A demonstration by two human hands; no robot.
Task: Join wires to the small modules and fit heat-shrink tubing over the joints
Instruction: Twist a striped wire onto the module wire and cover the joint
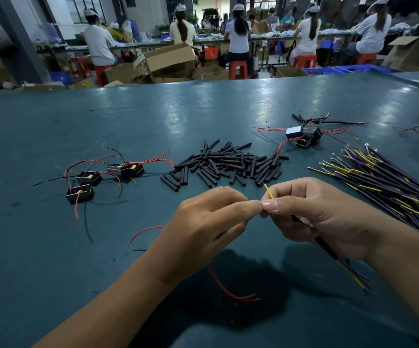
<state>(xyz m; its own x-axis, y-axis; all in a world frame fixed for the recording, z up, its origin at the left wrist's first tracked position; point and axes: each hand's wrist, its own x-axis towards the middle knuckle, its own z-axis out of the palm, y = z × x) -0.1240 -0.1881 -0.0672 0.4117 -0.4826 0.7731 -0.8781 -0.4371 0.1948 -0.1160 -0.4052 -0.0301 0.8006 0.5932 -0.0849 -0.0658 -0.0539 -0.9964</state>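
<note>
My left hand (203, 229) and my right hand (311, 219) meet thumb to thumb above the table. The right hand pinches a yellow wire (268, 192) whose tip sticks up between the fingers; its black sleeved cable (328, 249) trails down to the right. The left hand's fingers close on the wire joint, and a red wire (224, 287) hangs from under that palm. Whether a module sits in the left hand is hidden. A pile of black heat-shrink tubes (226, 164) lies just beyond the hands. Small black modules with red wires (95, 179) lie at the left.
A bundle of yellow-and-black wires (389, 182) fans out on the right. More modules with wires (303, 136) sit behind the tube pile. The teal table (52, 247) runs wide. Seated workers and cardboard boxes (173, 61) fill the background.
</note>
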